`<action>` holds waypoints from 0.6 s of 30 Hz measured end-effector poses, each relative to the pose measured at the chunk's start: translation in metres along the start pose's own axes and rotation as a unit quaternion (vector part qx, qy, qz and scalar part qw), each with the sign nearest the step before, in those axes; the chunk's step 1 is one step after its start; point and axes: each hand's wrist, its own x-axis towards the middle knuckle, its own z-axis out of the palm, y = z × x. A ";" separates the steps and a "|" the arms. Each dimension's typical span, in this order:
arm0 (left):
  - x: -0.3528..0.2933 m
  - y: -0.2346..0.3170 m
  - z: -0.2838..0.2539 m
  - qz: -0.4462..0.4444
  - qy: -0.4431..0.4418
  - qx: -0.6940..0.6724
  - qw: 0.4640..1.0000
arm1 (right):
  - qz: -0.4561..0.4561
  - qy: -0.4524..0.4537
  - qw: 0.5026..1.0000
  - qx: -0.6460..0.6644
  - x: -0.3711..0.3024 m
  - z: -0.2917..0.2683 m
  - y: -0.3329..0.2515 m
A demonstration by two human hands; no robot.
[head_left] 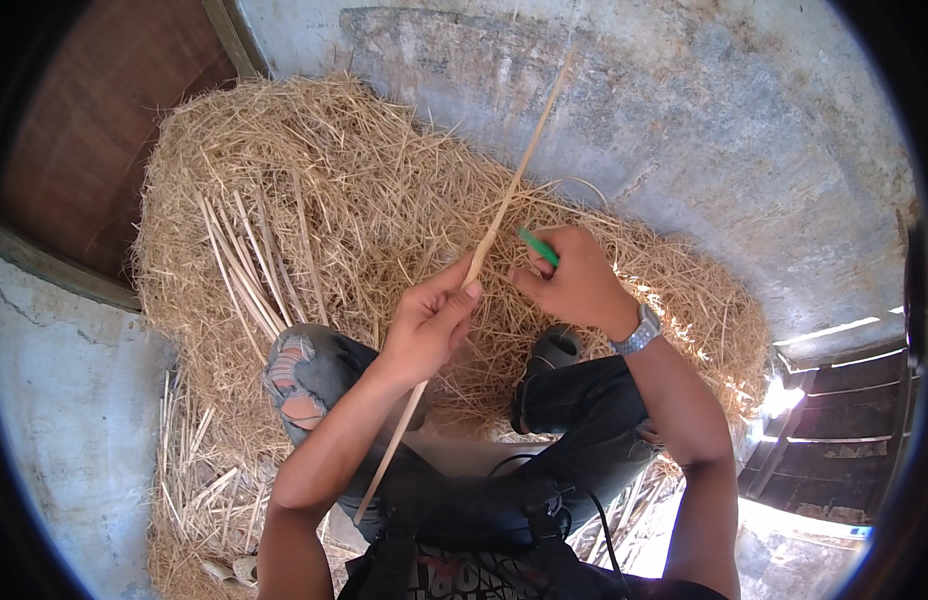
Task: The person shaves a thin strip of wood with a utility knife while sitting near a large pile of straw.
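Note:
My left hand [433,322] is closed round a long, thin wooden stick [518,178], with the thumb lying along it. The stick slants from near my lap up toward the far wall and looks uneven, with a thicker stretch just above my fingers. Close to its right side, my right hand [574,275] grips a small green tool [539,247]; only part of its green body shows, so its kind cannot be made out. A gap separates the tool from the stick. On my right wrist sits a silver watch [639,331].
A big heap of dry straw [334,150] lies in front of me. Several pale sticks [249,262] rest on its left part, beside my knee. Behind it rises a worn blue-grey wall [684,110]. A brown panel [104,130] stands far left, dark slatted boards [834,440] at right.

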 end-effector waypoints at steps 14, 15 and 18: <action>-0.002 0.004 -0.003 0.014 -0.038 -0.038 0.998 | 0.044 0.045 0.992 -0.113 -0.004 0.017 -0.018; -0.002 0.004 -0.003 0.014 -0.035 -0.040 0.998 | 0.040 0.045 0.992 -0.114 -0.004 0.018 -0.018; -0.002 0.003 -0.003 0.016 -0.028 -0.043 0.999 | 0.035 0.043 0.991 -0.121 -0.004 0.019 -0.014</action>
